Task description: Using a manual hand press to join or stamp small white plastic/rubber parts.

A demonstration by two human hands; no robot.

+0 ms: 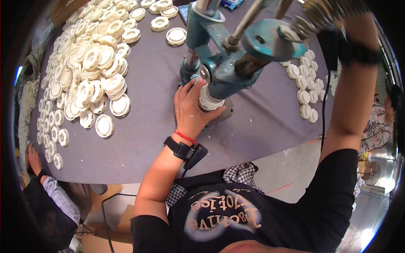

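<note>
It's a workshop we're in, clearly one for small parts! Upper centre, a heavy teal metal press (198,27) stands on the grey surface (143,143). And look upper left: a great heap of matching off-white round parts (90,69), with another batch (310,82) at right! Cardboard boxes (99,243) sit lower left, and people share the room: a pale sleeve (63,197) lower left, floral clothing (375,133) far right.

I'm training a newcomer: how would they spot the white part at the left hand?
Find the teal press on the grey table. At its lower end, the left hand curls around a round white part. Unlike the loose discs lying to either side, it sits beneath the press.
</note>
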